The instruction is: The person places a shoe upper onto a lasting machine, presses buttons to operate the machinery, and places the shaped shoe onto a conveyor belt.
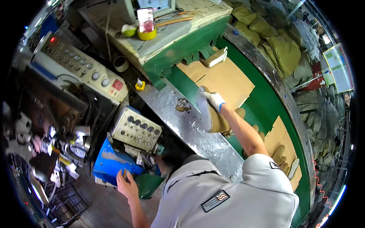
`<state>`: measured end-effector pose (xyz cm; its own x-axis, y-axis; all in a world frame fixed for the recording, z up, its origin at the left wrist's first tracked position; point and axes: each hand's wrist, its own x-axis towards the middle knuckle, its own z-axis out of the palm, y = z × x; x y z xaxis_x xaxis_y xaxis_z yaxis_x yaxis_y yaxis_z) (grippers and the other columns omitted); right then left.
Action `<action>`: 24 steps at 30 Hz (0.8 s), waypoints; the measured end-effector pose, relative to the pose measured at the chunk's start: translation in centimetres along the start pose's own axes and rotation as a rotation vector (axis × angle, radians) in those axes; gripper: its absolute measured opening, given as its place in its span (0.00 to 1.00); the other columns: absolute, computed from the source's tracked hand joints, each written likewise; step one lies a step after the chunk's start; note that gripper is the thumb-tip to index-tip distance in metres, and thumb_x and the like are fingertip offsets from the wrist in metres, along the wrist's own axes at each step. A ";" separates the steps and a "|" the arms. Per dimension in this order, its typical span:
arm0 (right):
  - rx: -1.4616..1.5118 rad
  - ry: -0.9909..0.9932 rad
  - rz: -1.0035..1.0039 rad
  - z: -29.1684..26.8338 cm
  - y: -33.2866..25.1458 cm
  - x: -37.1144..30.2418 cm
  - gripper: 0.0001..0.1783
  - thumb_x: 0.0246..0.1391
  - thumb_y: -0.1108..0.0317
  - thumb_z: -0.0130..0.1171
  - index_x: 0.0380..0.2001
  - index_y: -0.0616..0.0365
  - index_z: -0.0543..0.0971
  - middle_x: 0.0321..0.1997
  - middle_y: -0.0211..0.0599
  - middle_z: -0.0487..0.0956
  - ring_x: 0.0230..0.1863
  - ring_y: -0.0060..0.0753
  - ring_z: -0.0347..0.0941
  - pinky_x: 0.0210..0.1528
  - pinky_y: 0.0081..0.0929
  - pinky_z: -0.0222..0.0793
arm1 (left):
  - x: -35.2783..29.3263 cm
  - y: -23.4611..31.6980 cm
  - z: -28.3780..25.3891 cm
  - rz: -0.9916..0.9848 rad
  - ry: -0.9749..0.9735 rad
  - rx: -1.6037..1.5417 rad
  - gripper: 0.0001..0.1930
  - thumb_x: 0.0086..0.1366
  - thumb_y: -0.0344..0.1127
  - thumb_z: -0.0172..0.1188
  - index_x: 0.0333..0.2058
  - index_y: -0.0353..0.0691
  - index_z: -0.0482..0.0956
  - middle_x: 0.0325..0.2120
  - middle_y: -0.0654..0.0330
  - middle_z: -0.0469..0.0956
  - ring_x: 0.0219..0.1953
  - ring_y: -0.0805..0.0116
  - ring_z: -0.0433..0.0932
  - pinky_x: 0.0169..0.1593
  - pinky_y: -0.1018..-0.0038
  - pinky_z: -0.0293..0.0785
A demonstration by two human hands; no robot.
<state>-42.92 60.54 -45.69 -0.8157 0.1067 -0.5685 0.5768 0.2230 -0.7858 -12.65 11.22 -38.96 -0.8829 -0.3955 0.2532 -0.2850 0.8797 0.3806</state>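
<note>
My right hand (215, 99), in a white glove with a blue cuff edge, is closed on one end of a tan shoe (219, 121). The shoe lies tilted on its side at the inner edge of the green conveyor belt (249, 110), its pale sole facing the metal ledge (167, 102). Down at the left, my bare left hand (127, 185) has its fingers curled together beside a blue machine cover (114, 161). A small orange-brown bit shows at its fingertips, too small to name. More tan shoes (279, 154) rest on cardboard along the belt, partly behind my right arm.
Cardboard sheets (224, 81) lie on the belt, one bearing another shoe (215, 57) by the green flap curtain. A phone (145, 19) leans in a yellow tape roll on the housing. Control panels (137, 129) stand left; olive sacks (279, 45) are piled beyond the belt.
</note>
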 end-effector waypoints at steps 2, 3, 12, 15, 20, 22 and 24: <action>-0.533 0.203 0.136 -3.4 0.6 3.8 0.36 0.53 0.37 0.67 0.47 0.63 0.87 0.50 0.46 0.87 0.45 0.45 0.85 0.49 0.40 0.78 | -0.5 -0.2 0.8 0.051 -0.038 0.111 0.17 0.72 0.41 0.62 0.51 0.35 0.81 0.50 0.48 0.81 0.51 0.43 0.79 0.54 0.52 0.74; -0.699 0.185 0.156 -5.4 2.0 5.8 0.36 0.53 0.37 0.66 0.48 0.61 0.87 0.51 0.45 0.87 0.47 0.48 0.85 0.51 0.41 0.78 | -0.3 0.1 1.2 0.041 -0.050 0.148 0.17 0.72 0.42 0.62 0.50 0.35 0.81 0.50 0.50 0.81 0.51 0.45 0.79 0.54 0.53 0.73; -1.117 0.012 0.208 -9.6 7.1 21.7 0.29 0.61 0.45 0.57 0.48 0.59 0.87 0.45 0.51 0.88 0.44 0.49 0.88 0.48 0.42 0.82 | -0.8 -0.3 2.3 -0.106 -0.025 0.280 0.11 0.69 0.39 0.63 0.44 0.40 0.82 0.47 0.55 0.81 0.49 0.50 0.79 0.52 0.56 0.72; -0.613 0.395 0.179 -16.1 6.2 29.9 0.35 0.51 0.38 0.67 0.41 0.64 0.87 0.37 0.51 0.88 0.34 0.48 0.87 0.38 0.42 0.81 | 3.0 3.1 2.9 -0.101 -0.061 0.203 0.08 0.66 0.37 0.64 0.41 0.41 0.84 0.43 0.55 0.83 0.47 0.50 0.81 0.51 0.55 0.75; 0.301 0.387 0.063 -11.5 0.3 40.3 0.31 0.51 0.51 0.76 0.49 0.68 0.84 0.42 0.51 0.88 0.38 0.42 0.86 0.40 0.36 0.81 | 2.6 3.7 1.7 -0.037 -0.095 0.355 0.09 0.66 0.36 0.65 0.42 0.41 0.86 0.43 0.55 0.84 0.46 0.50 0.82 0.51 0.55 0.76; 0.281 0.654 -0.014 -15.4 1.2 44.1 0.35 0.47 0.57 0.79 0.53 0.71 0.81 0.49 0.53 0.86 0.50 0.43 0.84 0.53 0.36 0.80 | 3.2 1.6 5.2 -0.131 -0.105 0.319 0.08 0.67 0.38 0.62 0.41 0.42 0.82 0.45 0.56 0.81 0.49 0.53 0.79 0.52 0.56 0.71; 0.283 0.745 0.096 -12.6 0.8 45.4 0.41 0.45 0.59 0.80 0.58 0.74 0.77 0.56 0.54 0.84 0.59 0.46 0.80 0.62 0.36 0.76 | 2.1 2.0 4.3 -0.167 -0.083 0.364 0.07 0.66 0.38 0.62 0.40 0.43 0.82 0.44 0.57 0.81 0.49 0.54 0.79 0.53 0.57 0.70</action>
<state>-79.98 77.79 -69.05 -0.5185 0.7539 -0.4035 0.5538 -0.0635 -0.8302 -16.69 13.33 -41.52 -0.8360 -0.5316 0.1362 -0.5276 0.8469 0.0668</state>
